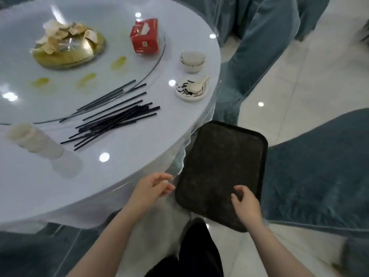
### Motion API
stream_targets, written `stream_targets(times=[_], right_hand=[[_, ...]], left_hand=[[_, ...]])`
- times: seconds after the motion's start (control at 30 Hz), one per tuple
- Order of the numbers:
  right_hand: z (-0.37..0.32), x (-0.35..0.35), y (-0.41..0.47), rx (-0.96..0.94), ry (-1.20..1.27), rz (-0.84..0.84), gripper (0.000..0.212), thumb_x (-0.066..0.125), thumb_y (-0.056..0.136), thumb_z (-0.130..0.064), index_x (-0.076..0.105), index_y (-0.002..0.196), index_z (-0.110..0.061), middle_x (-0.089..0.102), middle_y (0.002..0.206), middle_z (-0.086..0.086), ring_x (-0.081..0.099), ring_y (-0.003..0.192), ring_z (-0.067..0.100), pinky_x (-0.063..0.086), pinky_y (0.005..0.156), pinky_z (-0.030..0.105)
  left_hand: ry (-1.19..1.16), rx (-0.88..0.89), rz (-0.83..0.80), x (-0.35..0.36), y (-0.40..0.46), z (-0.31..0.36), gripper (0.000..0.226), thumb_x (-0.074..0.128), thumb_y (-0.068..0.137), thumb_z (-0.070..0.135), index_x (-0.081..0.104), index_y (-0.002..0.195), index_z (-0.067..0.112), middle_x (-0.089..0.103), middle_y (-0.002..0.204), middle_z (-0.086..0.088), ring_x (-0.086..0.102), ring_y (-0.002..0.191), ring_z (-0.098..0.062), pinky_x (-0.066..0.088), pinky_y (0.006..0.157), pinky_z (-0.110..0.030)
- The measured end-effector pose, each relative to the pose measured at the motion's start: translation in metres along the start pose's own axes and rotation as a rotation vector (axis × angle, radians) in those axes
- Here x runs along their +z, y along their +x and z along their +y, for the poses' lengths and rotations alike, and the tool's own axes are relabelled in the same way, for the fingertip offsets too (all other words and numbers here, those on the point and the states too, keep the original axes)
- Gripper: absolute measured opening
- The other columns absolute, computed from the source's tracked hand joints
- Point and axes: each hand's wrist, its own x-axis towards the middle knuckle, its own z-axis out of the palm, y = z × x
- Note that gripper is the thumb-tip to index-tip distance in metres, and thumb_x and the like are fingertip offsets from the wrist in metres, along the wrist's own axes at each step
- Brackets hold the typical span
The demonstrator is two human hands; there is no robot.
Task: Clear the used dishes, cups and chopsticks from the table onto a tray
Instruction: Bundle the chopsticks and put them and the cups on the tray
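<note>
A dark empty tray (221, 162) lies on a blue chair seat to the right of the round table (127, 156). My right hand (246, 204) hovers over the tray's near end, fingers apart, holding nothing. My left hand (153, 186) is at the table's edge beside the tray, fingers loosely curled and empty. On the table lie several black chopsticks (113, 120) in a loose pile, stacked white cups (35, 139) at the left, stacked small bowls (192, 60), and a small dish with a spoon (191, 88) near the right edge.
A glass turntable (83, 82) carries a gold plate with food scraps (67, 47) and a red tissue box (144, 36). Blue-covered chairs (319, 166) stand to the right and behind the table, on a pale tiled floor.
</note>
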Motion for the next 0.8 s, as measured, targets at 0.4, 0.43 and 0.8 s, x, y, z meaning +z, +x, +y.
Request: stream_targets(times=[0.4,0.43,0.8], right_hand=[[0.168,0.023,-0.086,0.643,0.382,-0.095,0.047,0.065,0.088,-0.022,0.052,0.130,-0.006,0.061,0.118,0.012,0.058,0.107,0.027,0.045,0.099,0.042],[0.180,0.025,-0.081,0.674,0.404,-0.100,0.052,0.066,0.087,-0.023,0.050,0.134,-0.005,0.060,0.120,0.013,0.057,0.111,0.028,0.044,0.102,0.044],[0.233,0.086,-0.011,0.923,0.918,-0.181,0.042,0.066,0.089,-0.020,0.050,0.123,-0.002,0.054,0.116,0.012,0.055,0.107,0.026,0.049,0.089,0.034]], left_hand=[[0.014,-0.279,-0.008,0.056,-0.053,-0.131,0.020,0.048,0.098,0.003,0.063,0.103,0.016,0.073,0.086,-0.006,0.067,0.078,-0.017,0.054,0.077,-0.030],[0.007,-0.292,0.003,0.062,-0.052,-0.138,0.021,0.049,0.098,0.004,0.063,0.103,0.017,0.073,0.086,-0.005,0.067,0.078,-0.016,0.054,0.076,-0.029],[-0.041,-0.359,0.100,0.116,-0.041,-0.187,0.024,0.048,0.097,0.002,0.066,0.103,0.018,0.075,0.087,-0.004,0.070,0.077,-0.014,0.054,0.073,-0.024]])
